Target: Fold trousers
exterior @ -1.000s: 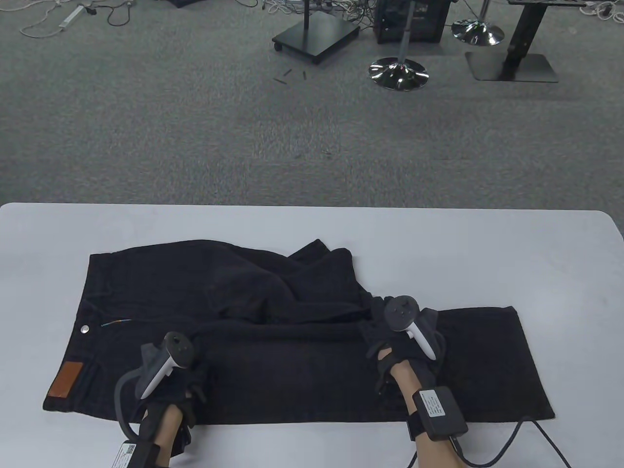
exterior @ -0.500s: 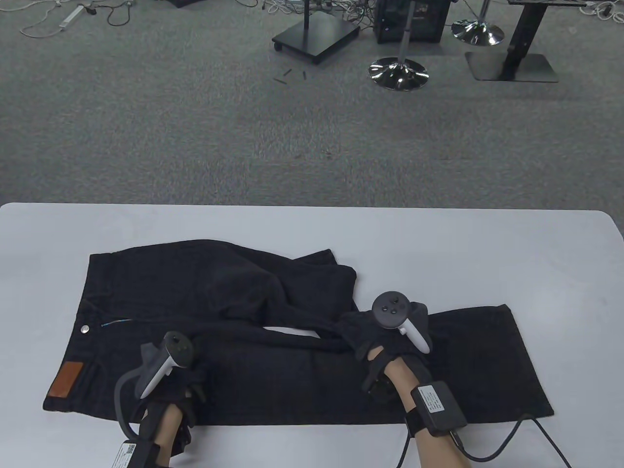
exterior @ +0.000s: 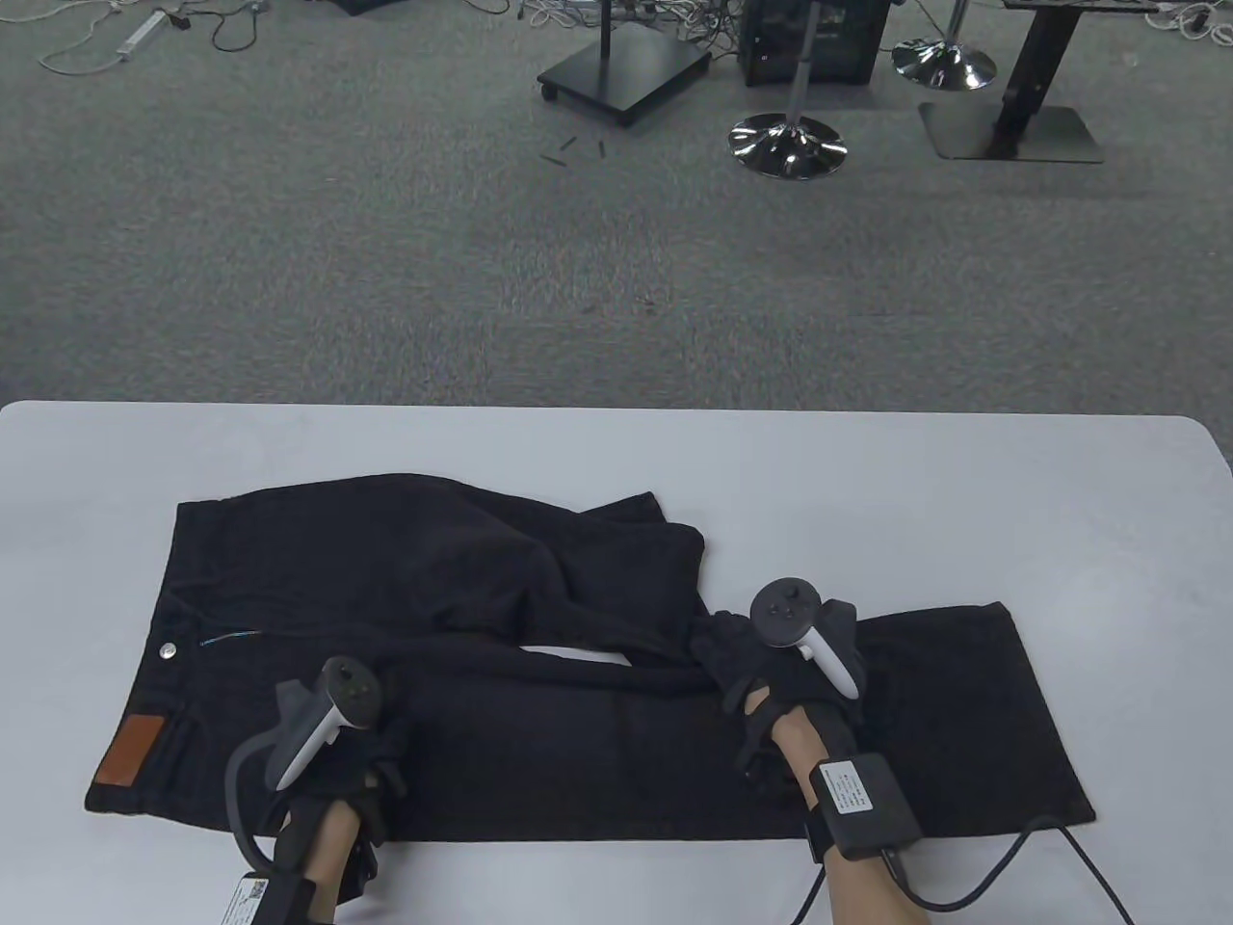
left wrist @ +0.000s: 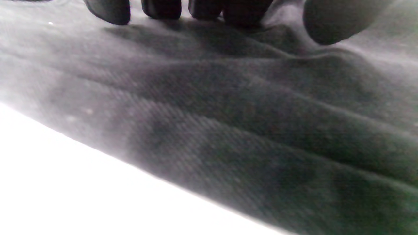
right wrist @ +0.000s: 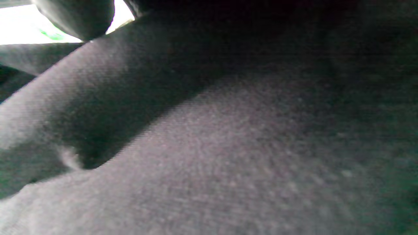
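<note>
Black trousers point(exterior: 539, 674) lie across the near half of the white worktop point(exterior: 867, 482), waistband at the left with a brown patch point(exterior: 130, 752) and a metal button point(exterior: 169, 650). One leg runs flat to the right along the near edge; the other is bunched in the middle, its end folded back toward the far side. The left hand point(exterior: 337, 742) rests on the near leg close to the waist, fingertips point(left wrist: 160, 8) pressed flat on the cloth, not gripping. The right hand point(exterior: 785, 665) sits where the bunched leg meets the flat one, with cloth gathered at its fingers; whether it grips this I cannot tell.
</note>
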Demonstrator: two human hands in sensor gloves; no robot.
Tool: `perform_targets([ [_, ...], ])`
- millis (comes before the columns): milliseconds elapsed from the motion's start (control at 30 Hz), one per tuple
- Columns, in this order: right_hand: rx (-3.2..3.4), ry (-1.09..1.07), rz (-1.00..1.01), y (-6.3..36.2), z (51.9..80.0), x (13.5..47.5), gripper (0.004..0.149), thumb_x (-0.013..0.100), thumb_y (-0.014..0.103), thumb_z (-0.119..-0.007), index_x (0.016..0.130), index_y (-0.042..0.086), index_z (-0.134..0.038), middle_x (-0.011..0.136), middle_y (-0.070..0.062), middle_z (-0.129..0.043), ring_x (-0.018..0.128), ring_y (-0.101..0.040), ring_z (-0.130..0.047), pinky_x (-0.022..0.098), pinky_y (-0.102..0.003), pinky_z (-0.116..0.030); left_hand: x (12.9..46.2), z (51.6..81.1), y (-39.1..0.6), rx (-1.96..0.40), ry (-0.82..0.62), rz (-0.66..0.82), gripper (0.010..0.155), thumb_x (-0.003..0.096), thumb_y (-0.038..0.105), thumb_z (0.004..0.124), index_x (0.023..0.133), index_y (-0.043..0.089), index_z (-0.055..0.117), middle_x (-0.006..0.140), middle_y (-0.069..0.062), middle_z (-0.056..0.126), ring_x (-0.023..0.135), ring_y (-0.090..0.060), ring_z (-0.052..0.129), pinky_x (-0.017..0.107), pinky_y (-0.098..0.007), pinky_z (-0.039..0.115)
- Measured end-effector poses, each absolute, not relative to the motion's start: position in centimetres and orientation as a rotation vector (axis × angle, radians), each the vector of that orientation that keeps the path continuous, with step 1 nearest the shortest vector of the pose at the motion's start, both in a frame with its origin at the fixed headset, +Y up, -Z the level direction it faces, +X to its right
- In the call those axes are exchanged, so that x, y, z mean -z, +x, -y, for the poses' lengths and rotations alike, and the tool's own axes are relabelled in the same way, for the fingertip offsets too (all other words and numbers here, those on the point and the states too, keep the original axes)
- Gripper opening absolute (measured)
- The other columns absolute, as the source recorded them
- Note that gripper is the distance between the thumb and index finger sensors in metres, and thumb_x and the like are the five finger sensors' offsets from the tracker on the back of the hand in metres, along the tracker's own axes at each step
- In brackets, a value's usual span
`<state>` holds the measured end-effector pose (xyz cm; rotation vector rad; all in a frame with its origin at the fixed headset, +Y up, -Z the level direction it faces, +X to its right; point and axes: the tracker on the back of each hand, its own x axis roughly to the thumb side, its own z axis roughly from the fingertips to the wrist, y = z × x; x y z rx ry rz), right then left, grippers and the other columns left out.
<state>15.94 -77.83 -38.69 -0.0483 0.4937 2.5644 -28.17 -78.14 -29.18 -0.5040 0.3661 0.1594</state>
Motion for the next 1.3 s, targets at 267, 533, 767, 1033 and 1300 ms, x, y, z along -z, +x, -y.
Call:
perform_targets([
  [267,-2.386,0.126,-0.405,15.1,76.3,38.1,0.062,0.049,0.061,-0.063,0.099,0.025,-0.067,0.105,-0.004,-0.073,0.106,-0.034,-0.054,0.075,-0.065,-0.036,29.2,78.1,-28.1,-0.144,-0.508,-0.369,0.08,0.0511,0.069,0.064,0.118,0.03,0.041,0.123,0.002,0.033,0.119,-0.04,0.037,0.082,-0.066,0.047],
  [533,-2.264,0.192,-0.49,14.5,77.3,37.9,0.062,0.049,0.061,-0.063,0.099,0.024,-0.068,0.104,-0.005,-0.075,0.106,-0.033,-0.054,0.075,-0.065,-0.035,29.2,78.1,-27.9,-0.135,-0.51,-0.37,0.081,0.0512,0.069,0.064,0.118,0.03,0.04,0.123,0.001,0.033,0.119,-0.041,0.037,0.082,-0.066,0.047],
  [767,-2.429,0.091,-0.517,14.7,77.9,38.0,0.066,0.047,0.06,-0.065,0.102,0.025,-0.058,0.104,-0.006,-0.075,0.109,-0.032,-0.045,0.077,-0.063,-0.023,29.2,78.1,-27.9,-0.133,-0.51,-0.372,0.081,0.0512,0.069,0.064,0.117,0.03,0.04,0.123,0.002,0.032,0.119,-0.04,0.037,0.082,-0.066,0.047],
  [1033,-2.59,-0.19,-0.457,20.0,77.7,39.0,0.067,0.046,0.064,-0.063,0.104,0.032,-0.051,0.108,0.002,-0.068,0.11,-0.03,-0.041,0.078,-0.061,-0.022,29.2,78.1,-28.0,-0.149,-0.523,-0.383,0.081,0.0512,0.07,0.064,0.118,0.031,0.038,0.123,0.002,0.031,0.12,-0.039,0.035,0.081,-0.067,0.05],
  [1300,-2.543,-0.539,-0.432,27.0,77.8,39.6,0.069,0.045,0.066,-0.061,0.104,0.035,-0.044,0.111,0.007,-0.062,0.112,-0.028,-0.033,0.079,-0.061,-0.019,29.1,78.1,-28.0,-0.149,-0.537,-0.388,0.082,0.0516,0.07,0.063,0.118,0.031,0.036,0.123,0.001,0.028,0.12,-0.04,0.033,0.08,-0.068,0.05],
])
